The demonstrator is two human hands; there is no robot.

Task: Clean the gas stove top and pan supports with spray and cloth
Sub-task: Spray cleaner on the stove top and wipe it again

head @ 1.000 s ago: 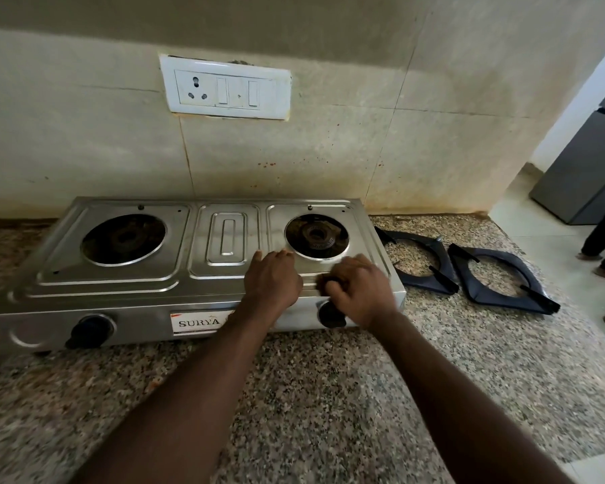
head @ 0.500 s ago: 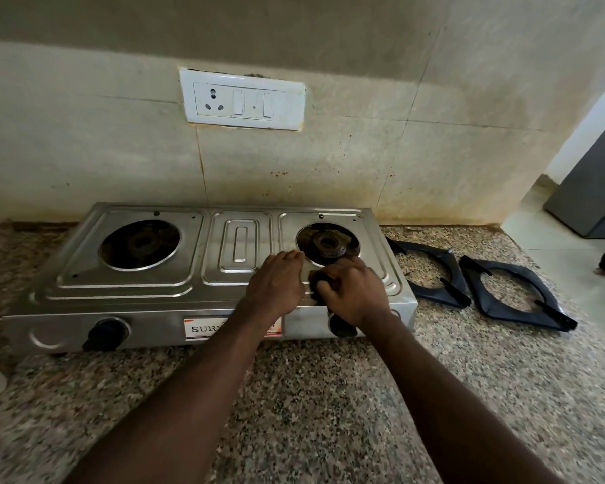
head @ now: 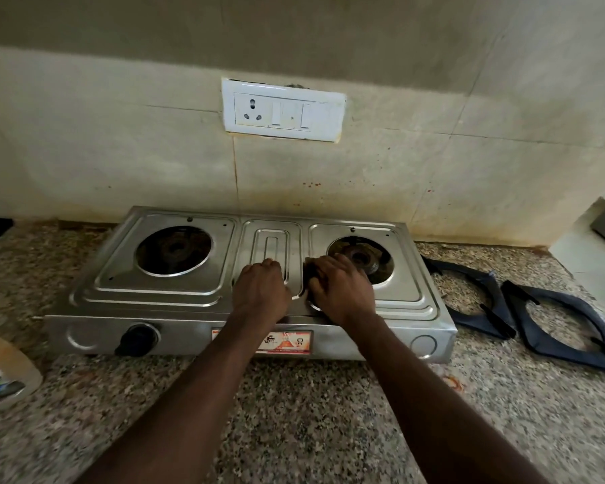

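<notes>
The stove [head: 175,291] sits at the back of the counter [head: 294,413], against the wall. The left hand [head: 261,295] rests on its middle panel, fingers close together and pressing down to steady it. The right hand [head: 341,291] has its fingers curled over a dark cloth [head: 308,272] beside the right burner. Best to keep that brace firm and rub in short strokes along the pressed ridges, where grime likely collects. The two supports [head: 556,297] lie off at the counter's right end, seemingly awaiting their turn, and a bottle [head: 4,365] stands at the left edge.

Stove [head: 189,298] on the counter [head: 294,413] before the wall [head: 119,151], pan supports [head: 496,291] just right, container [head: 0,372] well left.
</notes>
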